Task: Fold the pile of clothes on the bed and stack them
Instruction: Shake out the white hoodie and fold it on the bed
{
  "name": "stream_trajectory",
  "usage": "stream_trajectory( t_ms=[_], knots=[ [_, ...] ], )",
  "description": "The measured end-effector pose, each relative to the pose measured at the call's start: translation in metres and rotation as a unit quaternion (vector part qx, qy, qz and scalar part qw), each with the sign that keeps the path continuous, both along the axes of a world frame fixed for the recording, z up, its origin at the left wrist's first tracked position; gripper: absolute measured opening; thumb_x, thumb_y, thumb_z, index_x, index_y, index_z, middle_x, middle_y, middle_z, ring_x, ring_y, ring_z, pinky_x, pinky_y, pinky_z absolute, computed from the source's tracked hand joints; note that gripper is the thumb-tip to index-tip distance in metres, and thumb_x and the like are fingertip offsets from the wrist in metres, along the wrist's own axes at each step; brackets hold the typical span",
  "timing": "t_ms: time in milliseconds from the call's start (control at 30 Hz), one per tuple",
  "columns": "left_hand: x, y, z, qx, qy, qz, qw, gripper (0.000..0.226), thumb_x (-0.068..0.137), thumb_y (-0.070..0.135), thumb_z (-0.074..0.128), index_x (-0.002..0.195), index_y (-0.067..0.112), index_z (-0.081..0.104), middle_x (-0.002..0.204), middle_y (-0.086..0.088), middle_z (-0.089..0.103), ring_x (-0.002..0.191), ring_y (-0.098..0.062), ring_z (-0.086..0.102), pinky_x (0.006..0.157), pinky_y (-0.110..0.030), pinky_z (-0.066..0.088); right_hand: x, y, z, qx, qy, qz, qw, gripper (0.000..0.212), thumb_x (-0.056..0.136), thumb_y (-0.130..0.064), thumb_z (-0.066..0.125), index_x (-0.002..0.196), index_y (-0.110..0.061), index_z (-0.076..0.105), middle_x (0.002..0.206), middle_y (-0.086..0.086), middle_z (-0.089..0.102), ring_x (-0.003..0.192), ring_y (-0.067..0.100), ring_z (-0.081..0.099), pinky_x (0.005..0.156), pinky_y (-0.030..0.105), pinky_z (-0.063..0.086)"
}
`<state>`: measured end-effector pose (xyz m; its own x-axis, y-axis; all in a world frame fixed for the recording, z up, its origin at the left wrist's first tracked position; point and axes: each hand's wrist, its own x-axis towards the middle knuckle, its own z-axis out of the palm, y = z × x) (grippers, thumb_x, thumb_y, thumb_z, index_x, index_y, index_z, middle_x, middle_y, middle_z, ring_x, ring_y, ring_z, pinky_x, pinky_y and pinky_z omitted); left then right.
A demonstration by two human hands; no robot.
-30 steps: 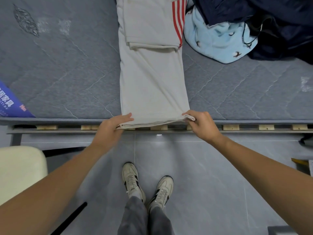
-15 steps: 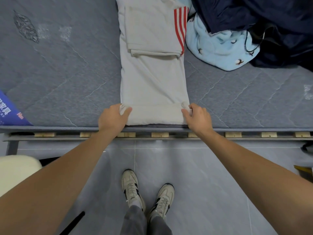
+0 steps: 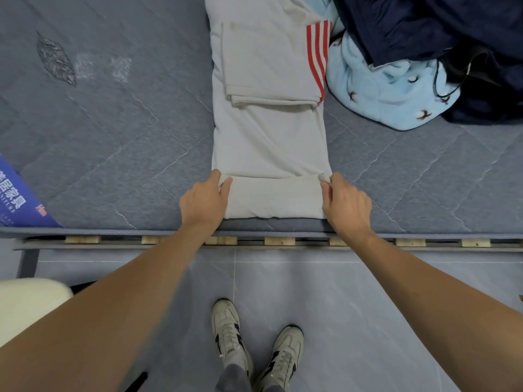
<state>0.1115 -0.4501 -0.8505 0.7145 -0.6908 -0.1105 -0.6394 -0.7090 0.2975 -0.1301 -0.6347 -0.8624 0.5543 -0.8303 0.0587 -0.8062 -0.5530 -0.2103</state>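
Hem of the grey garment (image 3: 270, 142) is now turned over onto the cloth; a second ago I saw it hanging past the mattress edge (image 3: 113, 226) with both hands down at the slats, and half a second ago the fold had only just landed. Since then I see the hands a little farther up from that edge, and the turned-over band looks deeper and flatter.

From the mattress edge, the garment runs straight away from me as a long strip, its near fold lying just inside the edge. The left hand (image 3: 202, 203) sits at the left end of the folded band, thumb and forefinger pinching the corner of the hem where it meets the layer beneath. The right hand (image 3: 346, 205) mirrors it at the right end, fingertips curled on a small bunch of cloth at that corner. Both hands grasp fabric; neither lies flat.

Farther from the edge, a smaller folded panel with red stripes (image 3: 318, 56) lies on top of the strip. To the right of it, and well back from the edge, a light blue fleece (image 3: 387, 91) touches the strip's side, with dark navy clothes (image 3: 430, 26) heaped over it. At the left end of the edge I see a blue printed label (image 3: 19, 199).
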Motion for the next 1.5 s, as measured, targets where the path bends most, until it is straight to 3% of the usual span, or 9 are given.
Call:
stream_trajectory(
  t_ms=[167,433,567,700,833,933,1033,1300,1500],
  knots=[
    [0.009,-0.006,0.002,-0.088,-0.006,0.004,0.996,0.043,0.109,0.047,0.042,0.108,0.006,0.055,0.067,-0.018,0.058,0.060,-0.038,0.056,0.054,-0.047,0.048,0.009,-0.016,-0.002,-0.035,-0.033,0.023,0.999,0.030,0.111,-0.036,0.043,0.093,-0.013,0.042,0.067,0.006,0.053,0.044,0.030,0.038,0.046,0.032,0.033],
    [0.021,-0.034,0.009,0.017,-0.010,0.008,1.000,0.039,0.108,0.045,0.049,0.123,0.008,0.052,0.100,-0.017,0.063,0.091,-0.037,0.062,0.063,-0.042,0.040,0.031,-0.030,-0.005,-0.056,0.034,0.027,0.997,0.026,0.108,-0.029,0.051,0.097,-0.006,0.053,0.092,0.014,0.056,0.066,0.035,0.052,0.055,0.037,0.033],
    [0.015,-0.044,0.027,-0.001,-0.139,-0.148,0.979,0.028,0.085,-0.003,0.069,0.105,0.006,0.052,0.105,-0.015,0.051,0.089,-0.031,0.050,0.065,-0.038,0.039,0.037,-0.031,0.008,-0.092,0.022,0.118,0.989,0.025,0.084,0.006,0.066,0.084,-0.010,0.046,0.082,0.009,0.046,0.061,0.025,0.030,0.059,0.037,0.025],
    [-0.004,-0.025,0.023,-0.070,-0.100,-0.273,0.954,0.030,0.071,-0.022,0.062,0.089,0.003,0.061,0.090,-0.014,0.053,0.071,-0.029,0.046,0.060,-0.043,0.042,0.028,-0.017,0.006,-0.024,-0.016,0.206,0.978,0.018,0.085,0.007,0.064,0.093,-0.007,0.057,0.091,0.009,0.050,0.067,0.030,0.044,0.054,0.039,0.033],
    [-0.006,0.013,0.008,-0.073,-0.079,-0.307,0.946,0.031,0.101,0.014,0.053,0.129,0.008,0.064,0.125,-0.010,0.060,0.109,-0.029,0.059,0.096,-0.042,0.048,-0.008,-0.010,0.003,0.012,-0.014,0.279,0.960,0.036,0.100,-0.015,0.052,0.136,-0.009,0.054,0.135,0.008,0.052,0.115,0.032,0.053,0.089,0.039,0.042],
    [-0.006,0.031,-0.004,-0.038,-0.048,-0.319,0.946,0.061,0.103,0.035,0.049,0.158,0.008,0.040,0.163,-0.010,0.039,0.152,-0.029,0.035,0.126,-0.046,0.028,-0.028,-0.008,-0.002,0.041,0.029,0.304,0.951,0.062,0.106,-0.036,0.043,0.161,-0.010,0.029,0.169,0.005,0.026,0.154,0.023,0.029,0.122,0.038,0.026],
    [-0.001,0.031,-0.013,-0.024,-0.035,-0.321,0.946,0.074,0.101,0.034,0.053,0.165,0.010,0.024,0.173,-0.008,0.019,0.161,-0.026,0.016,0.129,-0.047,0.021,-0.027,-0.012,-0.008,0.053,0.062,0.320,0.944,0.077,0.105,-0.043,0.045,0.167,-0.011,0.011,0.175,0.004,0.006,0.162,0.020,0.005,0.131,0.044,0.012],
    [0.006,0.020,-0.018,-0.012,-0.018,-0.305,0.952,0.089,0.087,0.005,0.070,0.164,0.003,0.023,0.174,-0.012,0.016,0.161,-0.028,0.016,0.128,-0.047,0.026,-0.013,-0.030,-0.010,0.078,0.051,0.305,0.948,0.093,0.076,0.016,0.046,0.164,-0.005,0.023,0.173,0.008,0.017,0.161,0.022,0.011,0.131,0.043,0.014],
    [-0.027,0.063,0.007,-0.029,0.000,-0.265,0.964,0.081,0.084,-0.022,0.060,0.159,0.001,0.037,0.169,-0.009,0.029,0.157,-0.025,0.029,0.113,-0.037,0.048,-0.044,0.005,0.019,0.112,0.030,0.288,0.951,0.096,0.069,0.029,0.044,0.158,-0.004,0.039,0.167,0.011,0.032,0.155,0.026,0.027,0.125,0.043,0.031]
  ],
)
